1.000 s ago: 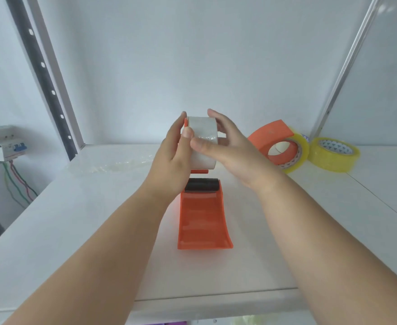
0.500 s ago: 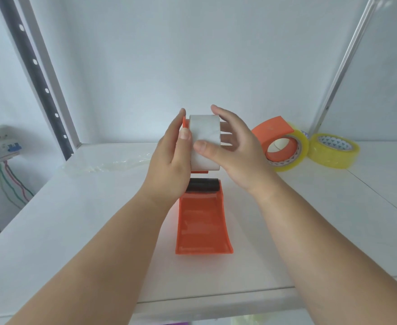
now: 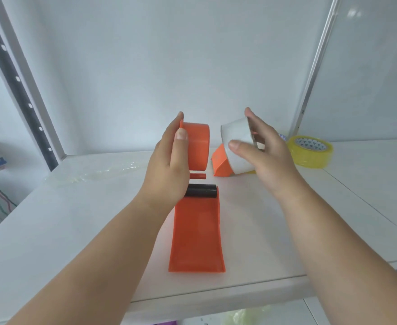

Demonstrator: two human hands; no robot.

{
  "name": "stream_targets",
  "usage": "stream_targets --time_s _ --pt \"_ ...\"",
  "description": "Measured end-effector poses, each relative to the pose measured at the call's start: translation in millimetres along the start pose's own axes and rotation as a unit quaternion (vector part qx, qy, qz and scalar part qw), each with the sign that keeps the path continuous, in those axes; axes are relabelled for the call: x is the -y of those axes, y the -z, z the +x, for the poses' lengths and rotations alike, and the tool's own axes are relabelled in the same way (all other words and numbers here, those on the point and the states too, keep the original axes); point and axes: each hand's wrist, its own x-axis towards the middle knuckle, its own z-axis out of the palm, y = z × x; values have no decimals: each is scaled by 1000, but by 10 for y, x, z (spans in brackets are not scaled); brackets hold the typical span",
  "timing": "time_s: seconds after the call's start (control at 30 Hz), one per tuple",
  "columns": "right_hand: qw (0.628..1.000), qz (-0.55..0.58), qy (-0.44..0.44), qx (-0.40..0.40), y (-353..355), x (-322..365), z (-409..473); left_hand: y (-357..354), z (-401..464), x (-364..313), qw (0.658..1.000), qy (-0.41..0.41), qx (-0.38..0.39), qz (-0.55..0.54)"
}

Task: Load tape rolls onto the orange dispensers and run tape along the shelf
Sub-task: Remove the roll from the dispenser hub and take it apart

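Head view: left hand (image 3: pixel 169 160) is raised over the shelf (image 3: pixel 75 219), fingers upright and thumb curled over the near edge of the orange drum on the dispenser (image 3: pixel 196 207), gripping it from the left side; forearm runs down to the lower left corner. Right hand (image 3: pixel 260 151) is lifted to the right of the drum, a clear gap between the two, and holds a white tape roll (image 3: pixel 236 146), thumb across its near face, fingers wrapped round the far rim, roll tilted w/ its open side toward the palm. Neither hand is spread wide; both are closed round what they hold. The dispenser's long orange base lies flat on the shelf, pointing toward the front edge, w/ a black roller (image 3: pixel 202 190) across its top end and a short orange pin just above that. The drum is bare, no roll on it. Behind the right hand a 2nd orange dispenser (image 3: pixel 221 164) sits on the shelf, mostly hidden, so can't tell what it carries. Further right a yellow tape roll (image 3: pixel 310 152) lies flat on the shelf, apart from the rest. A crumpled clear film (image 3: pixel 103 171) lies at back left
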Motion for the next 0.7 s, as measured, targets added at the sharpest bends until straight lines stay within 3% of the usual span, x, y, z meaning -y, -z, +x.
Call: stream_targets --time_s 0.17,0.4,0.7 --pt "994 -109 -2 30 372 -119 16 -275 -51 -60 1000 11 7 -15" --pt "943 -295 6 152 835 -431 61 -716 -57 -119 1000 8 1 -28" --pt "911 -369 -32 183 1438 -745 273 -1234 -42 -186 996 33 0 -79"
